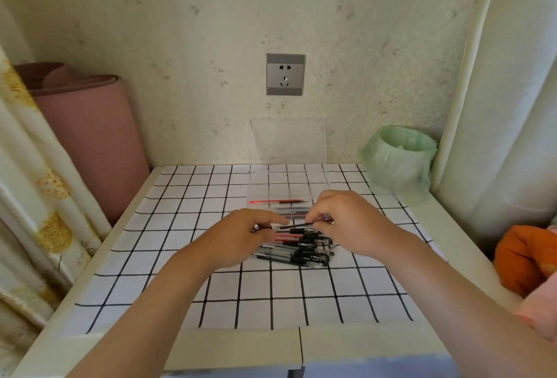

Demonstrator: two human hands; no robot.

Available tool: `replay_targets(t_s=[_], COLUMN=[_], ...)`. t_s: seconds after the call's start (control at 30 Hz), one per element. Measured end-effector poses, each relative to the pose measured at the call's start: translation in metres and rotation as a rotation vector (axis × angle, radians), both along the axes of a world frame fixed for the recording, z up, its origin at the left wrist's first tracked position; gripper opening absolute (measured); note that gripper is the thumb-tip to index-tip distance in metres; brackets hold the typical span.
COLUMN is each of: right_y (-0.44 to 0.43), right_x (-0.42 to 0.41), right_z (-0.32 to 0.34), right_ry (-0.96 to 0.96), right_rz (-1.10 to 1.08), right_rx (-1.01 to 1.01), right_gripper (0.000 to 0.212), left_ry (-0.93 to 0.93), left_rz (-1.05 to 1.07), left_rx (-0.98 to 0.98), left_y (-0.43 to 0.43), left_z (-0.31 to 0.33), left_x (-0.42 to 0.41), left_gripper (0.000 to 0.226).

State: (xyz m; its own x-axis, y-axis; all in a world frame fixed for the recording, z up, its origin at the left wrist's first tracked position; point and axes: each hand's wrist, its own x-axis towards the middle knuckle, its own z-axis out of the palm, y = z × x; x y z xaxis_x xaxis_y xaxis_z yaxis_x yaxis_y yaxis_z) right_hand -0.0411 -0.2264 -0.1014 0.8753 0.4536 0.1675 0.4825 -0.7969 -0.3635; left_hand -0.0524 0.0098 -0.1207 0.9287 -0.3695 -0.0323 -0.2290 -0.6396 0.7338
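Here, both hands pinch one slim black-tipped clear pen (297, 226) between them: left hand (241, 234), right hand (346, 221), above the heap of black and red plastic pens (297, 252) (on a checked tablecloth (241, 302)).

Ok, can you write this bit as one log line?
hands: left hand and right hand pinch one black pen | below: pen pile on checked table | behind: clear box holding red pen

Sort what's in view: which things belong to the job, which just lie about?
In the job: left hand, right hand, held pen, pen pile, clear box, red refill.
Lying about: pink roll, green-bagged bin, orange toy, wall socket.
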Motion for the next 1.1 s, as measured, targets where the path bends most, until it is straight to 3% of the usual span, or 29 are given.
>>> replay_targets(t_s=[0.13,0.27,0.5,0.73,0.87,1.0,1.1], right_y=[0.000,-0.012,-0.001,0.000,-0.001,-0.017,-0.029], right_x=[-0.001,0.000,-0.010,-0.011,-0.011,-0.002,0.001], right_z=[-0.001,0.003,0.000,-0.005,-0.002,-0.007,-0.017], right_ry=[0.030,0.003,0.093,0.217,0.260,0.104,0.178], right_rz=[0.003,-0.066,-0.017,0.005,0.012,-0.104,-0.158], right_rx=[0.069,0.058,0.141,0.316,0.355,0.170,-0.058], right_gripper=[0.017,0.003,0.003,0.036,0.044,0.029,0.019], left_ry=[-0.022,-0.023,-0.019,-0.036,-0.042,-0.068,-0.057], left_rz=[-0.001,0.006,-0.037,-0.037,-0.018,-0.011,-0.024], left_rx=[0.025,0.013,0.018,0.027,0.037,0.130,0.218], left_y=[-0.001,0.001,-0.011,-0.021,-0.024,-0.022,-0.021], left_z=[-0.002,-0.004,-0.007,-0.008,-0.008,-0.008,-0.009], left_x=[0.001,0.002,-0.001,-0.002,-0.002,-0.002,-0.002], left_gripper=[0.022,0.020,0.025,0.035,0.039,0.034,0.024])
